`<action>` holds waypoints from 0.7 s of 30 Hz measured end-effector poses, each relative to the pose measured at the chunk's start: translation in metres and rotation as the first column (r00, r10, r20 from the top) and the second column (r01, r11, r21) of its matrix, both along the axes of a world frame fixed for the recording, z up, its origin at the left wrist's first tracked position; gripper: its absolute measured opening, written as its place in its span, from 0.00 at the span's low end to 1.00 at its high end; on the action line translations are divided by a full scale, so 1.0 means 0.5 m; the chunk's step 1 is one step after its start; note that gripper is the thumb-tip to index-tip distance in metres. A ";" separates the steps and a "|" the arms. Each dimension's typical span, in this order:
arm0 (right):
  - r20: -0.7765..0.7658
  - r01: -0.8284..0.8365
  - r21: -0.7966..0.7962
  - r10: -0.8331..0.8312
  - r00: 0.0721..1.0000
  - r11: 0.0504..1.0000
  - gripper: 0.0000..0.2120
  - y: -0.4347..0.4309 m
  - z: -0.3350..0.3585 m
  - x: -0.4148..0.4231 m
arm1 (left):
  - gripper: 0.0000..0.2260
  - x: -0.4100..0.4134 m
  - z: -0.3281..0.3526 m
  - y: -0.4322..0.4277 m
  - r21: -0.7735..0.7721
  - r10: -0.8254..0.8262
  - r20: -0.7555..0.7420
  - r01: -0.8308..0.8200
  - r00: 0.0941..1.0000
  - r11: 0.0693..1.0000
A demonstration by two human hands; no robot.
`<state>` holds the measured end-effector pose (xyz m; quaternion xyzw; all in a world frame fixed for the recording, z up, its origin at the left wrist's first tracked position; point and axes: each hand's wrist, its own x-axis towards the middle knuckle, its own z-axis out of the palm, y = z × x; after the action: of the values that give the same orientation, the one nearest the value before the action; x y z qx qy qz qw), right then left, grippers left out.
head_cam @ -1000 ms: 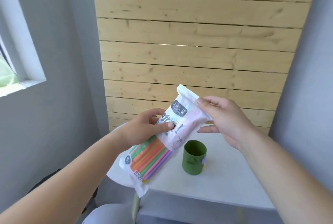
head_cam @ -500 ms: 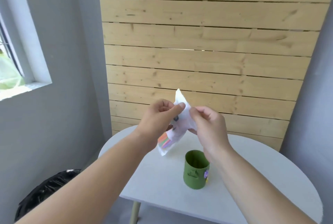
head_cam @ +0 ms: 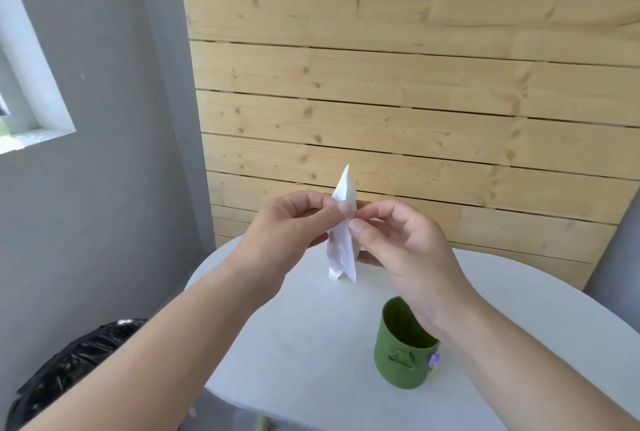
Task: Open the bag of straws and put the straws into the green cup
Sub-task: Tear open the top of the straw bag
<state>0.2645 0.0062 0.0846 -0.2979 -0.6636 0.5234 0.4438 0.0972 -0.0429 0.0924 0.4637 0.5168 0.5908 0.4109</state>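
Bag (head_cam: 341, 243) is up edge-on over the surface (head_cam: 311, 344), just behind the cup (head_cam: 403, 358). Left hand (head_cam: 291, 222) and right hand (head_cam: 398, 240) both have a tight pinch grip on its top edge, thumbs close together. I'd tear slowly, pulling opposite ways, so straws don't scatter. Straws are hidden from here; seal probably unbroken, hard to tell.

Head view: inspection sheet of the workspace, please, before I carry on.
Surface: white table, rounded edge.
Job's things: bag upright, edge-on, over the table, no opening seen; green cup upright, partly behind the right wrist, no straws seen inside.
Clutter: nothing seen.
Hands: left hand and right hand both pinch the bag near its top.
Cables: nothing seen.
Surroundings: plank wall behind; window at left; black bin bag beside the table.
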 end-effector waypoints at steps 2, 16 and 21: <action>-0.006 0.008 0.018 -0.007 1.000 1.000 0.09 0.005 -0.006 -0.001 | 0.18 -0.005 -0.007 0.003 0.011 -0.023 0.005 0.022 1.000 1.000; -0.062 0.031 0.021 -0.029 0.998 0.999 0.07 -0.016 -0.018 0.008 | 0.14 0.012 -0.017 -0.010 0.031 -0.037 -0.019 0.038 0.999 0.999; -0.058 0.040 0.008 -0.039 0.998 0.999 0.08 -0.015 -0.022 0.010 | 0.14 0.015 -0.021 -0.012 0.038 -0.033 -0.036 0.035 0.999 0.999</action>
<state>0.2694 -0.0015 0.0737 -0.2936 -0.6468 0.5199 0.4745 0.1046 -0.0488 0.0822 0.4908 0.5045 0.5853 0.4026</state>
